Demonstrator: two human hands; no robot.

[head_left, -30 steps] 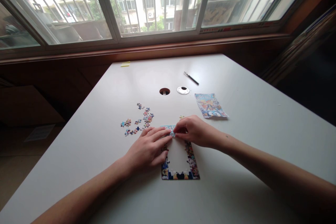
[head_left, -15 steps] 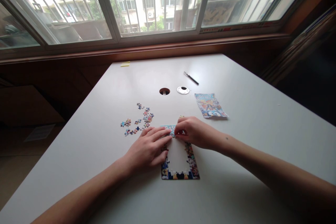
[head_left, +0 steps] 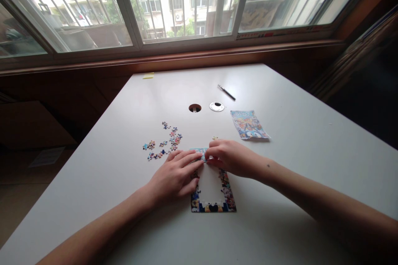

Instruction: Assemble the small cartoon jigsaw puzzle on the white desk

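A partly assembled jigsaw puzzle (head_left: 228,198) lies in front of me, its border joined around a bare white middle. My left hand (head_left: 178,172) rests flat across its left side, fingers stretched toward the light-blue top strip. With thumb and fingertips pinched together, my right hand (head_left: 228,156) works on a puzzle piece at the inner edge of that strip; the fingers mostly hide the piece. Left of the puzzle are several loose puzzle pieces (head_left: 175,137) in scattered clusters. A small yellowish piece (head_left: 214,137) shows just behind my right hand.
A printed picture sheet (head_left: 249,125) lies to the right on the white table (head_left: 289,223). Farther back are a pen (head_left: 226,92), a round cable hole (head_left: 195,108) and its silver cover (head_left: 217,107). A yellow sticky strip (head_left: 148,75) sits near the far edge, below the barred window.
My right fingertips have shifted slightly left along the top strip, and the hand's pose has changed a little. My left hand and the loose pieces stay where they were.
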